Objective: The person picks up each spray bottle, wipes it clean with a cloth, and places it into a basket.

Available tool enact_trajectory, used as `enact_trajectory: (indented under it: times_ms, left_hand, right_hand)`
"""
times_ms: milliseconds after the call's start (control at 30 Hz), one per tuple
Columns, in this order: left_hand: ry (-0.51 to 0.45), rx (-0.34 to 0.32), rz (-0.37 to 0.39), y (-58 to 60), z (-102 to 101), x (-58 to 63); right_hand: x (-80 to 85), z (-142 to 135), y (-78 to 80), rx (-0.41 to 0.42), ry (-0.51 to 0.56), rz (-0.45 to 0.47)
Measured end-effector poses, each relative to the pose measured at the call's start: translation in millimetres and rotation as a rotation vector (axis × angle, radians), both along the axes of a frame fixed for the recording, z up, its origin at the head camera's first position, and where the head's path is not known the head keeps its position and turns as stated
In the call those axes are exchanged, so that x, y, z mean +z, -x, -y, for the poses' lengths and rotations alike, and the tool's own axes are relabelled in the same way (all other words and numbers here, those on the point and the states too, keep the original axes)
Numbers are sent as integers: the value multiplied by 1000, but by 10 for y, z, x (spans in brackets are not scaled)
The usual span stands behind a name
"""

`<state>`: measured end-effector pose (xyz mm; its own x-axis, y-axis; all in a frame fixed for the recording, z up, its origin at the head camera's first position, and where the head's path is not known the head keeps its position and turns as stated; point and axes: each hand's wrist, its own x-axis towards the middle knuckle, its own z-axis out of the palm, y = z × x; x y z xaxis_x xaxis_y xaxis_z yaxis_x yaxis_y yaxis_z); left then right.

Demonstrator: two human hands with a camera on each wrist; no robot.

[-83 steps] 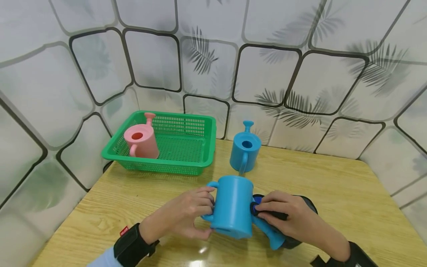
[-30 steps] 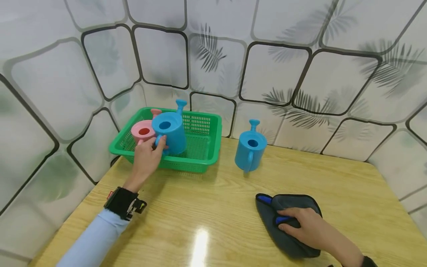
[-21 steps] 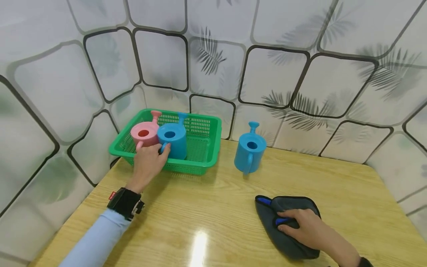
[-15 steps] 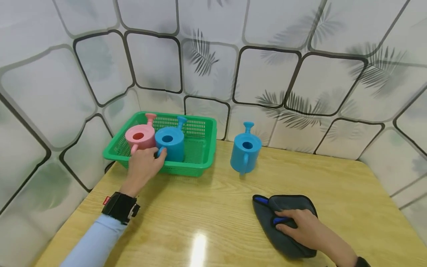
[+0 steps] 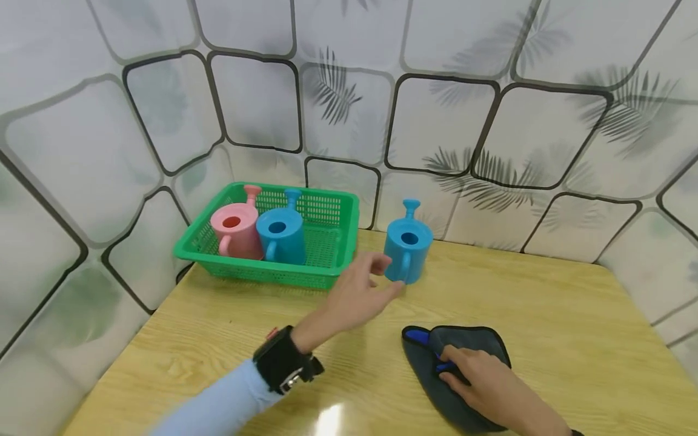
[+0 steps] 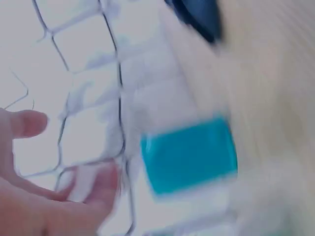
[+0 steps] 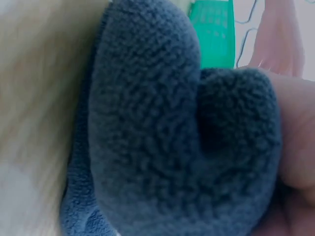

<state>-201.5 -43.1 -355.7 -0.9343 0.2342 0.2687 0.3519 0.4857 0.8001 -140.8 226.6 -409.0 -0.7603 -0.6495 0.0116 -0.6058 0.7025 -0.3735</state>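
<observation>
My left hand reaches over the table beside a blue watering can. Its fingers are spread and loosely bent, with nothing between them. In the left wrist view, that blurred can appears apart from the fingers. My right hand pinches a fold of a dark grey fleecy cloth with black edging and blue patches, lying on the table. Close up in the right wrist view, the folded cloth hides most of the fingers. A second blue watering can stands upright in the green basket.
A pink watering can stands in the basket's left part, close beside the blue one. The wooden table meets a patterned backdrop behind the basket and the lone blue can.
My left hand set a blue watering can into the basket, let go of its handle and moved right towards the other blue can. My right hand stays on the cloth, now slightly nearer.
</observation>
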Motion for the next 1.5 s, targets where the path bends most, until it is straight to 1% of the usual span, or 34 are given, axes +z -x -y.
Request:
enact_trajectory:
  times_ms: [33, 67, 100, 133, 200, 267, 333, 367, 400, 467, 533, 567, 633, 700, 767, 833, 867, 900, 933, 967, 1033, 1067, 1100, 1133, 1167, 1200, 1233, 1267, 1300, 1333, 1433, 1500]
  left_hand:
    - [11, -12, 97, 47, -149, -30]
    - [14, -5, 175, 111, -265, -67]
    - [15, 9, 226, 188, -354, -120]
    - [10, 24, 254, 268, -416, -186]
    - [6, 56, 254, 402, -498, -327]
    - [34, 64, 216, 479, -528, -455]
    - [60, 42, 164, 519, -535, -548]
    - [65, 17, 142, 528, -540, -575]
    - [65, -9, 125, 533, -544, -589]
    - [55, -70, 126, 535, -558, -584]
    - [58, -137, 159, 536, -581, -559]
    - [72, -167, 190, 534, -595, -544]
    - [93, -201, 240, 522, -621, -522]
    - [98, -225, 280, 497, -612, -515]
    - [64, -244, 290, 453, -568, -519]
    - [15, -230, 277, 376, -481, -513]
    - [-32, -228, 285, 327, -421, -498]
    - [-92, -222, 292, 271, -361, -477]
    - [-175, -222, 303, 215, -296, -452]
    - [-271, -213, 337, 152, -226, -423]
    - [-502, -210, 433, 15, -78, -347]
    - [-625, -217, 503, -51, -3, -312]
    - [-727, -224, 567, -113, 70, -281]
    - [-814, -228, 631, -169, 135, -258]
    - [-878, -224, 689, -222, 190, -236]
    - [-917, -228, 727, -264, 234, -222]
    - [-944, -230, 757, -296, 266, -212]
    - [-957, -238, 774, -319, 286, -209]
    - [-961, -246, 782, -339, 293, -206]
    - [-962, -252, 784, -353, 289, -207]
    - [-941, -267, 772, -381, 240, -217]
    - [-916, -262, 756, -400, 195, -218]
  right_hand:
    - [4, 20, -17, 1, 4, 5]
    - [4, 39, -34, 2, 10, 9]
    - [3, 57, -52, 3, 17, 15]
    - [-1, 73, -68, 4, 27, 22]
    - [-15, 99, -99, 9, 50, 44]
    - [-32, 111, -120, 13, 69, 62]
    - [-45, 107, -130, 2, 77, 65]
    - [-47, 99, -134, -4, 83, 59]
    - [-46, 89, -135, -15, 82, 50]
    - [-37, 68, -131, -34, 82, 30]
    - [-24, 51, -121, -43, 81, 17]
    - [-17, 42, -116, -39, 83, 20]
    - [-8, 28, -104, -33, 86, 32]
    - [-5, 6, -88, -17, 97, 40]
    - [2, -42, -68, -11, 113, 34]
    - [5, -122, -38, -26, 132, -13]
    - [8, -171, -18, -45, 140, -49]
    - [14, -229, 7, -66, 147, -96]
    - [22, -292, 36, -93, 152, -154]
    - [34, -357, 76, -122, 157, -219]
    - [79, -474, 170, -188, 179, -369]
    - [113, -522, 227, -226, 206, -452]
    - [156, -557, 278, -269, 241, -518]
    - [210, -569, 314, -320, 282, -557]
    - [266, -561, 342, -361, 333, -579]
    - [326, -528, 359, -389, 384, -592]
    - [387, -476, 372, -398, 433, -603]
    - [448, -402, 374, -389, 470, -598]
    - [503, -311, 368, -363, 498, -580]
    - [550, -212, 358, -316, 510, -556]
    - [638, 101, 352, -121, 495, -518]
    - [655, 281, 350, -21, 460, -500]
